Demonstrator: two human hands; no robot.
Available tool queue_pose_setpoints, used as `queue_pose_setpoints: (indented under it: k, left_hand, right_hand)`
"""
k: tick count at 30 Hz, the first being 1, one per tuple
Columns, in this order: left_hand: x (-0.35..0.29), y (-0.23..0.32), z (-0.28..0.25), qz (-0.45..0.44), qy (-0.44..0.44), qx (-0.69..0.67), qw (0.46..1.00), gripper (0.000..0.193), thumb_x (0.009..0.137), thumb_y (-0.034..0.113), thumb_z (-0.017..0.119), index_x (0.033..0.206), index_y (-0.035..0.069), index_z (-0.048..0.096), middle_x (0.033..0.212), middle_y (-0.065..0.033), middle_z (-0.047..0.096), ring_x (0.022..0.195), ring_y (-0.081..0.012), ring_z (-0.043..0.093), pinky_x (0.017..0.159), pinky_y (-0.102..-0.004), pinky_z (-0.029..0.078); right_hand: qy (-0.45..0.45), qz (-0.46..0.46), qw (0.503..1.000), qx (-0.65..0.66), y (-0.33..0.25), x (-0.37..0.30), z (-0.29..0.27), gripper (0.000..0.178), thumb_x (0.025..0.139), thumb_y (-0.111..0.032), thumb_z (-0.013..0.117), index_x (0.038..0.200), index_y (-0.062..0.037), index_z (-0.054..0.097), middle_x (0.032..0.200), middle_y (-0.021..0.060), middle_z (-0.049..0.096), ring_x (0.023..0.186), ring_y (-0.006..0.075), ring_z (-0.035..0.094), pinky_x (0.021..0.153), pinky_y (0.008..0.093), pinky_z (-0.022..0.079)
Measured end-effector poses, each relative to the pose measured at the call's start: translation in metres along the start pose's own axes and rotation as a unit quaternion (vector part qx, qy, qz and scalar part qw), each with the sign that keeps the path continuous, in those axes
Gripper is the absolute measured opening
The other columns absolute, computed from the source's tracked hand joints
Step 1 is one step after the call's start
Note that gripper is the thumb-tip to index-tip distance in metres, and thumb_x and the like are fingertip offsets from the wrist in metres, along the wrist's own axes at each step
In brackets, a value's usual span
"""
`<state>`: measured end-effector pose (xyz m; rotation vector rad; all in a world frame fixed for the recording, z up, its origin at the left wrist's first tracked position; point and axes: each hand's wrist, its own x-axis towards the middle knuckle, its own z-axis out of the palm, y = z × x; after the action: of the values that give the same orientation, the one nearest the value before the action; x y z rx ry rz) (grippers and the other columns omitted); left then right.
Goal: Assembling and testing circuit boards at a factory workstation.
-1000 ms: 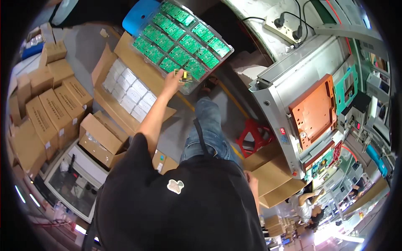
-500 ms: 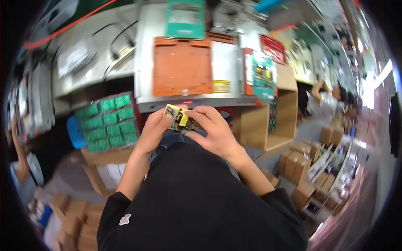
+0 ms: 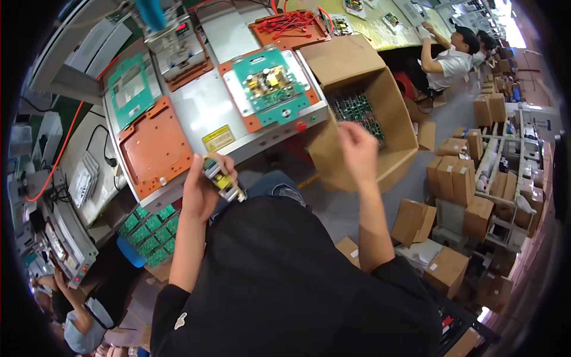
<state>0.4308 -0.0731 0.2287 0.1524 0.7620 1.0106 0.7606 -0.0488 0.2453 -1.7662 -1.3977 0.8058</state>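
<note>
My left hand (image 3: 203, 189) is closed around a small circuit board (image 3: 221, 179) with a yellow transformer and other tall parts, held tilted just in front of the work machine. To the right, my right hand (image 3: 358, 152) is raised over the near left side of an open cardboard box (image 3: 395, 156). Its fingers are curled together, and anything between them is hidden. Inside the box stand several green circuit boards (image 3: 358, 114) in rows. On the machine, another populated board (image 3: 267, 82) sits in a teal fixture plate (image 3: 245, 68).
An orange tray (image 3: 156, 146) and a second teal frame (image 3: 129, 89) lie on the machine's left. Red leads (image 3: 288, 24) fill a tray behind. Green board panels (image 3: 148, 235) stand lower left. A co-worker (image 3: 446, 62) sits far right; cartons (image 3: 455, 175) are stacked at right.
My right hand has left the board and moved right to the cardboard box. My left hand keeps the board, now turned more upright. The whole view has swung to the right.
</note>
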Motion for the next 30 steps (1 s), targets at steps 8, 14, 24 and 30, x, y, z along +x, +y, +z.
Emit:
queue_pose_setpoints:
  k: [8, 14, 24, 30]
  left_hand:
    - [-0.003, -0.006, -0.015, 0.082, 0.067, -0.098, 0.990, 0.028, 0.097, 0.029, 0.049, 0.076, 0.012, 0.046, 0.062, -0.0049, 0.042, 0.057, -0.0192, 0.043, 0.055, -0.0338, 0.035]
    - [-0.005, 0.028, -0.007, 0.257, 0.289, 0.237, 0.891, 0.038, 0.102, 0.035, 0.046, 0.076, 0.008, 0.054, 0.067, -0.0037, 0.057, 0.060, -0.0125, 0.058, 0.057, -0.0268, 0.045]
    - [0.022, 0.101, -0.032, 0.500, 0.382, 0.631, 0.454, 0.029, 0.081, 0.007, 0.069, 0.109, 0.002, 0.063, 0.108, -0.0156, 0.066, 0.101, -0.0386, 0.064, 0.091, -0.0407, 0.052]
    - [-0.012, 0.208, -0.304, 0.295, 0.567, 0.715, 0.283, 0.045, 0.076, -0.002, 0.059, 0.121, 0.001, 0.060, 0.132, -0.0251, 0.054, 0.122, -0.0385, 0.053, 0.101, -0.0448, 0.046]
  right_hand:
    - [0.095, 0.085, 0.988, 0.090, 0.096, 0.073, -0.074, 0.026, 0.098, -0.017, 0.062, 0.117, -0.0007, 0.068, 0.090, 0.0049, 0.071, 0.071, 0.0062, 0.057, 0.062, 0.0193, 0.043]
    - [-0.276, -0.022, 0.915, 0.293, -0.049, 0.034, 0.066, 0.062, 0.091, -0.023, 0.071, 0.143, -0.0031, 0.043, 0.122, 0.0098, 0.059, 0.101, 0.0183, 0.063, 0.084, 0.0297, 0.053]
    - [-0.505, 0.216, 0.730, 0.407, -0.066, 0.066, 0.104, 0.050, 0.089, -0.020, 0.064, 0.131, -0.0006, 0.046, 0.092, 0.0169, 0.064, 0.083, 0.0312, 0.067, 0.077, 0.0444, 0.057]
    - [-0.462, 0.158, 0.773, 0.405, -0.095, 0.054, 0.111, 0.066, 0.088, -0.017, 0.066, 0.143, -0.0019, 0.032, 0.090, 0.0161, 0.060, 0.076, 0.0310, 0.068, 0.067, 0.0452, 0.061]
